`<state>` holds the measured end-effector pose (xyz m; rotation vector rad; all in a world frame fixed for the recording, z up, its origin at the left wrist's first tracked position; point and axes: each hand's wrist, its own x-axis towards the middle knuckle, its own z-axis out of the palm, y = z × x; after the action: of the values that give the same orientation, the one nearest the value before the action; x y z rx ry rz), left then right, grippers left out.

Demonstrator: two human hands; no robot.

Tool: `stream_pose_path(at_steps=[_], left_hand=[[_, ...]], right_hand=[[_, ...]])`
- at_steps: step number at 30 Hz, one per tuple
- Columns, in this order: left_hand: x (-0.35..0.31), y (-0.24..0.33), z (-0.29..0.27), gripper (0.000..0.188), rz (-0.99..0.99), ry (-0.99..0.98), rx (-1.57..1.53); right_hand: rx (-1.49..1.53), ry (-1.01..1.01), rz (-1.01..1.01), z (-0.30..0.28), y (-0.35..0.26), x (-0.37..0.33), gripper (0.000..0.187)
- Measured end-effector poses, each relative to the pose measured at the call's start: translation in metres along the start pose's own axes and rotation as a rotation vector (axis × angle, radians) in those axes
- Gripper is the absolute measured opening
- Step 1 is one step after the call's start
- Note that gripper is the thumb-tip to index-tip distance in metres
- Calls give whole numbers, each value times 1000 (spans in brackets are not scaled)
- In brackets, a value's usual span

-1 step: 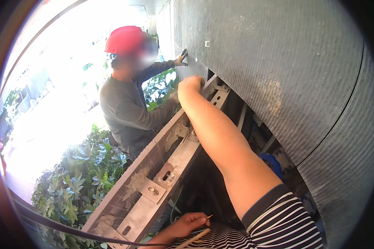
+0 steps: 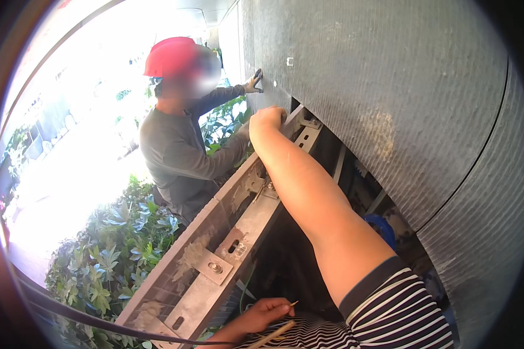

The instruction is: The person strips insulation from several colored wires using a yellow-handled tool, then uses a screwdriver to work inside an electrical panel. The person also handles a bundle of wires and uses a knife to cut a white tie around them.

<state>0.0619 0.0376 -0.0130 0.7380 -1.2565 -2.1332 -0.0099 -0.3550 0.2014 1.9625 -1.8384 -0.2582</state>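
Note:
My right arm reaches from the lower right, and my right hand (image 2: 266,120) is closed at the far end of the stone panel (image 2: 174,253), beside the grey wall panel (image 2: 402,75). Its fingertips are hidden, so what they hold I cannot make out. Low in the middle, in front of my striped shirt, my left hand (image 2: 266,314) is closed with a thin, yellowish pointed tip (image 2: 294,303) poking out. Just below it lies a light wooden stick (image 2: 273,334). Along the stone panel runs a metal rail (image 2: 192,296) with slots, a bolted bracket (image 2: 214,267) and smeared grey adhesive.
Across the stone panel stands a co-worker (image 2: 180,145) in a red helmet (image 2: 170,57), one gloved hand (image 2: 254,81) on the wall. Leafy shrubs (image 2: 110,250) grow at left. A dark cable (image 2: 93,321) crosses the lower left. Something blue (image 2: 381,228) sits in the dark gap behind my arm.
The co-worker's helmeted head has shifted very slightly to the left. Both my hands keep their places.

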Motion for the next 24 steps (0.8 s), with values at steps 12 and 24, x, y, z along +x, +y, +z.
stream_pose_path(at_steps=[12, 24], left_hand=[[1, -8, -2, 30, -2, -12, 59], [4, -5, 1, 31, -40, -32, 49]], right_hand=[[41, 5, 70, 16, -5, 24, 41], [8, -52, -20, -4, 1, -2, 36]])
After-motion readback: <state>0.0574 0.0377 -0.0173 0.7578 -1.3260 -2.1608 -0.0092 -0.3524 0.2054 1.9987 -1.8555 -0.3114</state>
